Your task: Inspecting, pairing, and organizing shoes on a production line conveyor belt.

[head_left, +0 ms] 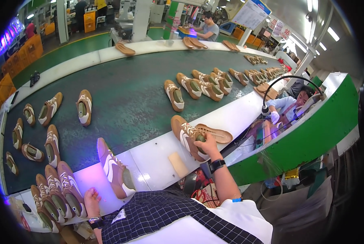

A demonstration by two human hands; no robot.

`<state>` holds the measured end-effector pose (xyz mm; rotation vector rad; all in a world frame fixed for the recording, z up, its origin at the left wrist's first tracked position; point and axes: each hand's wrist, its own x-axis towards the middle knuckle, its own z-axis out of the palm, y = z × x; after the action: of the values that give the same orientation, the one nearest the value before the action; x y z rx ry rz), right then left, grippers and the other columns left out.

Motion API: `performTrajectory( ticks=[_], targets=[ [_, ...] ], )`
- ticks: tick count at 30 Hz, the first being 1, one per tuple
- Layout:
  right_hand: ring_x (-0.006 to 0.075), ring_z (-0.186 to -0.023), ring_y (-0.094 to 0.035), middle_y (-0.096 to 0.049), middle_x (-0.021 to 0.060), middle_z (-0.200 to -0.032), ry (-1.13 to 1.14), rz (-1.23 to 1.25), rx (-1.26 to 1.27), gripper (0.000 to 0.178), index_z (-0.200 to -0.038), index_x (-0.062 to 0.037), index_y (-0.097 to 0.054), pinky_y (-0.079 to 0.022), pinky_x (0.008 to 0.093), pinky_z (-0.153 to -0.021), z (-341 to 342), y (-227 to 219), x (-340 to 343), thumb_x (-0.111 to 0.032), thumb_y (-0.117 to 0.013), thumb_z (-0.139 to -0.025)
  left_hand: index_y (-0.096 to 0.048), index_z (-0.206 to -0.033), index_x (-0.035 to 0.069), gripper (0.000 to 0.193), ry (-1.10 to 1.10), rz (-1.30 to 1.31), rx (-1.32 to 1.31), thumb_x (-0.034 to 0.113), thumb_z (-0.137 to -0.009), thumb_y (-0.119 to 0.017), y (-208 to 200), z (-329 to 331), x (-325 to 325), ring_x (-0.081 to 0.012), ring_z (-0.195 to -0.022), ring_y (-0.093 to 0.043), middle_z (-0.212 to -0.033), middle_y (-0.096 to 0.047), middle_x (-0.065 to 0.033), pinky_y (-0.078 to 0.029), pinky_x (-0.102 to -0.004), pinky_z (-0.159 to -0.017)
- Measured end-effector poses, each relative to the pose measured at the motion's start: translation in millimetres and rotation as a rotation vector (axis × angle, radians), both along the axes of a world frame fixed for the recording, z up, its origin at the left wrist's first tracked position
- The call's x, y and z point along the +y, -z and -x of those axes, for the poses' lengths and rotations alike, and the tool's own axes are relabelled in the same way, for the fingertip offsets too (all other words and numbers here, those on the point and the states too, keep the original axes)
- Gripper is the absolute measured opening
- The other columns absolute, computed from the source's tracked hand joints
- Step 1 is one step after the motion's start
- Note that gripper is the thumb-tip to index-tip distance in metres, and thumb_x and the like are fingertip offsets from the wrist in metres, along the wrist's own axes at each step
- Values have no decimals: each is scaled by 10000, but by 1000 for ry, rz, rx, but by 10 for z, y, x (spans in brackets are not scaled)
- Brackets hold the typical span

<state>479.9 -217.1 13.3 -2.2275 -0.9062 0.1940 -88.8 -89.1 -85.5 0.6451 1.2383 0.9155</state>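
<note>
My right hand grips a brown sneaker with white laces and a green inside, thumb at its opening. This shoe stands over the white ledge beside a loose tan sole. Low on the left, my left hand is held above the ledge with loosely bent fingers and nothing in it. Between my hands a single sneaker with a white side stripe rests on the ledge, tinted purple by light. Left of my left hand, several similar sneakers stand in a row.
A green conveyor belt carries several more sneakers. A tan rectangular piece lies on the white ledge. To the right, a green-sided machine and a bent black lamp stand near a co-worker. Soles sit along the far rim.
</note>
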Motion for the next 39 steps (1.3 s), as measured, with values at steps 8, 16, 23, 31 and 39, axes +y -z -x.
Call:
performTrajectory(
  ticks=[8, 16, 23, 31, 39],
  targets=[
    [248, -1076, -556, -557, 159, -1223, -390, 169, 659, 939, -1380, -5, -370, -433, 316, -934, -455, -1, 96, -208, -806, -573, -593, -1013, 83, 298, -178, 28, -138, 315, -831, -640, 65, -103, -329, -182, -823, -548, -896, -587, -42, -456, -349, -732],
    [434, -1073, -563, -563, 299, -1152, -341, 101, 204, 894, -1335, 23, -344, -455, 407, -930, 37, -130, -1, -179, -739, -559, -601, -994, 67, 271, -329, 133, -78, 280, -831, -636, -80, -308, -653, -196, -740, -583, -834, -616, -69, -497, -319, -684],
    [440, -1093, -490, -495, 302, -1164, -524, 13, 151, 851, -1319, 48, -320, -407, 461, -962, 396, -329, -8, -168, -715, -597, -602, -1001, 54, 253, -415, 113, -18, 255, -851, -634, -290, -581, -990, -192, -741, -597, -840, -629, -73, -505, -316, -679],
    [425, -1048, -483, -500, 260, -1146, -1064, -126, 116, 799, -1300, 14, -350, -409, 466, -918, 897, -657, 426, -117, -698, -593, -582, -1022, 53, 218, -513, 103, -1, 217, -886, -625, -499, -879, -1451, -175, -726, -621, -840, -636, -76, -525, -302, -658],
    [425, -1037, -479, -492, 258, -1152, -1522, -153, 237, 820, -1302, 12, -337, -405, 464, -920, 1650, -759, 770, -124, -714, -587, -585, -1063, 25, 222, -665, 8, -58, 197, -922, -581, -869, -827, -1982, -207, -828, -647, -935, -661, -113, -543, -329, -758]
  ],
)
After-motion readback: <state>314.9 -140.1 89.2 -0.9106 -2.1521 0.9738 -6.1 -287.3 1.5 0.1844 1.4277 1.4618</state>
